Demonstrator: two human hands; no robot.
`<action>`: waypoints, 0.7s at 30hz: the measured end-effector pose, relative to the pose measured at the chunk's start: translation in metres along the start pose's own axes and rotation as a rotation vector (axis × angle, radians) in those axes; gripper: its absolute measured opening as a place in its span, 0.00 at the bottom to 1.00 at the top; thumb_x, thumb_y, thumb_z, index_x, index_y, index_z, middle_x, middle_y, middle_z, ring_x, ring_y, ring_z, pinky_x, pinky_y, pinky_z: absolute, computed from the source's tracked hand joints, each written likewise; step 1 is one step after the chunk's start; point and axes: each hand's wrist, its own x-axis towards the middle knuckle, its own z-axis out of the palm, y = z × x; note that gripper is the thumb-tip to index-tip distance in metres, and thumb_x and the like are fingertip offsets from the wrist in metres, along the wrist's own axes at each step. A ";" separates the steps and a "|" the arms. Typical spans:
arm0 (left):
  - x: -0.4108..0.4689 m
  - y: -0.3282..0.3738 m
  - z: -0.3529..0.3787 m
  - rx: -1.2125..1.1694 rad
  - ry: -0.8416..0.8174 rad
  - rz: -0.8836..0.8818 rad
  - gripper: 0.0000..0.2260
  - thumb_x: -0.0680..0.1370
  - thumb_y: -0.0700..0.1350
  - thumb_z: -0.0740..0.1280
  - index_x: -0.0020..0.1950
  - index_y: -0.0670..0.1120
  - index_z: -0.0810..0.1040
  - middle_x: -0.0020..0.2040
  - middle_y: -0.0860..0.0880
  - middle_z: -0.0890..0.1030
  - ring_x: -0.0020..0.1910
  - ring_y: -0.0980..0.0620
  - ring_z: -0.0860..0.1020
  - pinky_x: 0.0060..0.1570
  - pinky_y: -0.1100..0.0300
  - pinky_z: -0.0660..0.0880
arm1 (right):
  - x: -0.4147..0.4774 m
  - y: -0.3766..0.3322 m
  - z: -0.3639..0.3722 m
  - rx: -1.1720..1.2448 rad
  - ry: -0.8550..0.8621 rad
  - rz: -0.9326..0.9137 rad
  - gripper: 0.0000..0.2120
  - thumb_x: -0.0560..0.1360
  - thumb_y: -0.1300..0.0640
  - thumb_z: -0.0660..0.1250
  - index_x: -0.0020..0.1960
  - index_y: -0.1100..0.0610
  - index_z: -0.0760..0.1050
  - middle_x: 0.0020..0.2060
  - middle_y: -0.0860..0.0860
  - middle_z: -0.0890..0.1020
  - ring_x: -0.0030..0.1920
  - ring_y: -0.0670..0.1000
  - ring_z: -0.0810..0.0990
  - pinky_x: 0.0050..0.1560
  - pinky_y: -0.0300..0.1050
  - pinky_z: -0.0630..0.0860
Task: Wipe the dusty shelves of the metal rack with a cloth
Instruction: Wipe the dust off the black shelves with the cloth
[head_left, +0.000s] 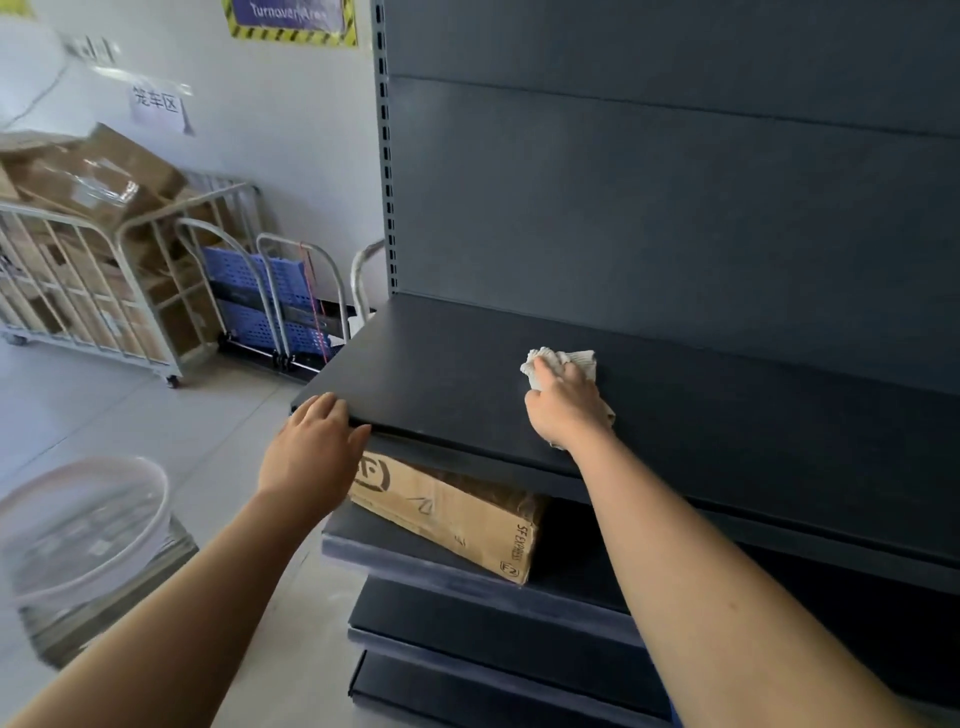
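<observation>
A wheeled metal cage cart (88, 291) by the wall is heaped with brown cardboard boxes (98, 176). On the dark metal rack's top shelf (467, 364), the right hand (563, 410) presses a crumpled white cloth (566, 361), fingers curled over it; the left hand (311, 452) rests open on the shelf's front corner, well apart.

Under the right hand's (563, 410) fingers (543, 370), the cloth (576, 361) is off-white, knitted and crumpled. The shelf (701, 410) beneath it is dark painted metal, matt and smooth. Just below the left hand's (311, 457) fingertips, the cardboard box (457, 514) is brown, dull and creased, with printed black marks.
</observation>
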 end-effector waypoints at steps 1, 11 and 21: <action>0.001 -0.006 -0.001 0.004 -0.006 -0.004 0.13 0.80 0.52 0.59 0.53 0.43 0.75 0.60 0.45 0.76 0.64 0.44 0.71 0.62 0.48 0.71 | 0.002 -0.010 0.003 -0.007 -0.021 -0.038 0.24 0.76 0.53 0.53 0.73 0.48 0.59 0.75 0.56 0.58 0.73 0.59 0.58 0.73 0.52 0.56; 0.012 -0.044 -0.016 -0.045 -0.060 0.091 0.10 0.81 0.49 0.59 0.56 0.44 0.75 0.60 0.47 0.76 0.61 0.47 0.74 0.60 0.52 0.73 | -0.017 -0.114 0.036 0.081 -0.211 -0.295 0.25 0.78 0.53 0.53 0.74 0.42 0.59 0.76 0.49 0.58 0.75 0.56 0.58 0.74 0.51 0.56; 0.018 -0.060 -0.022 -0.095 -0.143 0.167 0.08 0.80 0.47 0.59 0.53 0.45 0.75 0.60 0.46 0.76 0.59 0.46 0.74 0.56 0.51 0.75 | -0.090 -0.127 0.034 0.369 -0.161 -0.233 0.28 0.71 0.70 0.60 0.59 0.42 0.79 0.70 0.46 0.70 0.69 0.49 0.69 0.65 0.36 0.65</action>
